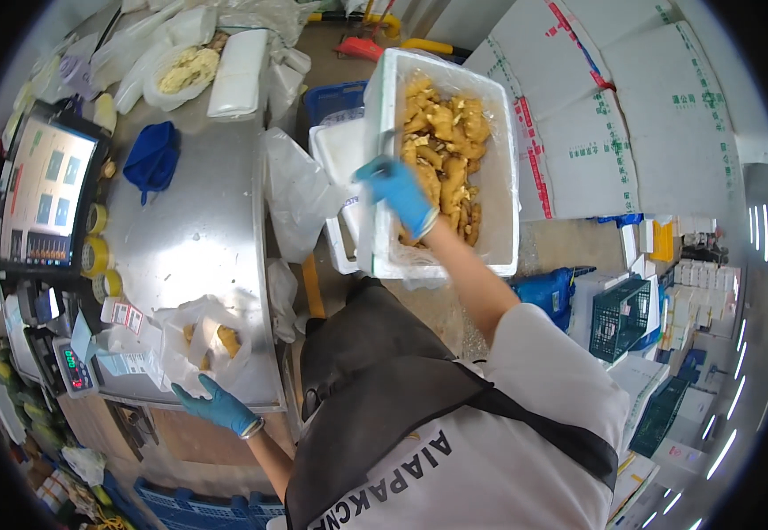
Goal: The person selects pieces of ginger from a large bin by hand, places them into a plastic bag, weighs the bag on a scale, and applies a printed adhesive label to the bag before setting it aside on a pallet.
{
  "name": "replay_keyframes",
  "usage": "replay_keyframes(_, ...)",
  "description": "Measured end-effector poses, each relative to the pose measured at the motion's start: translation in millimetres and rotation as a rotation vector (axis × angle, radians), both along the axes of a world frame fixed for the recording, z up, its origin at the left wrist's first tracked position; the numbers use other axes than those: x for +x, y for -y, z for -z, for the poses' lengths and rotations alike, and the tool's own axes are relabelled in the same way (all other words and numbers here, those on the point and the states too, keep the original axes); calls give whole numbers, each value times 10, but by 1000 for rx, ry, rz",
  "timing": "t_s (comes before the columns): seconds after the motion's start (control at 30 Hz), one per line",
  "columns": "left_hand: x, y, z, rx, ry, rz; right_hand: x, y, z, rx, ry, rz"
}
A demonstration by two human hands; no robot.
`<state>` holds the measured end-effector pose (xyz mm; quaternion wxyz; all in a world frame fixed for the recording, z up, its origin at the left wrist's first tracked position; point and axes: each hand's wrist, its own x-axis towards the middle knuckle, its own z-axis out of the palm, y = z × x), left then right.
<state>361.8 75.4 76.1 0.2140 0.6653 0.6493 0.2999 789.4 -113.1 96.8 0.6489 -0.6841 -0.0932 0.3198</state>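
Observation:
My left hand, in a blue glove, is at the near edge of the steel table, its fingers stretched out and apart. It lies right beside a clear plastic bag with a few pieces of ginger inside; whether it touches the bag I cannot tell. Out to the right, a white foam box, lined with clear plastic, holds a heap of ginger. My right hand, also gloved in blue, is over the box's left wall. Motion blurs its fingers, and a dark patch shows near them.
On the steel table are a blue scoop, rolls of yellow tape, a screen and a scale display. White plastic bags hang off its right edge. Large white cartons stand beyond the foam box.

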Motion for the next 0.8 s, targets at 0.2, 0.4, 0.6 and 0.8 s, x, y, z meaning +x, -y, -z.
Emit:
replay_keyframes(0.2,1741,505,-512,165,145,686,1242,919,321,-444,125,136)
replay_keyframes(0.4,3261,1414,-740,-147,210,1321,1503,759,547,-836,544,-296)
replay_keyframes(0.6,4153,1930,-237,-613,458,1110,1145,1194,403,-651,569,165)
replay_keyframes(0.8,5187,2145,410,-1357,545,828,872,2325,26,-233,-136,317)
